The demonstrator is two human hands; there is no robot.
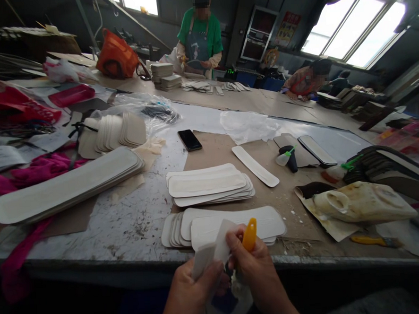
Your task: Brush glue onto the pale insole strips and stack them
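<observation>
My left hand (192,290) is closed on a small white flat piece (215,251) at the table's near edge. My right hand (254,270) grips a yellow-handled tool (250,235) and touches the same piece. Just beyond my hands lies a fanned stack of white rounded strips (235,222). A second stack of strips (209,183) sits behind it, and a single strip (254,166) lies on brown cardboard to the right.
A long stack of white strips (65,187) lies at left, with a black phone (189,140) mid-table. A dirty white jug (361,202) and small glue bottles (285,157) are at right. Two other people (200,34) work at the far side.
</observation>
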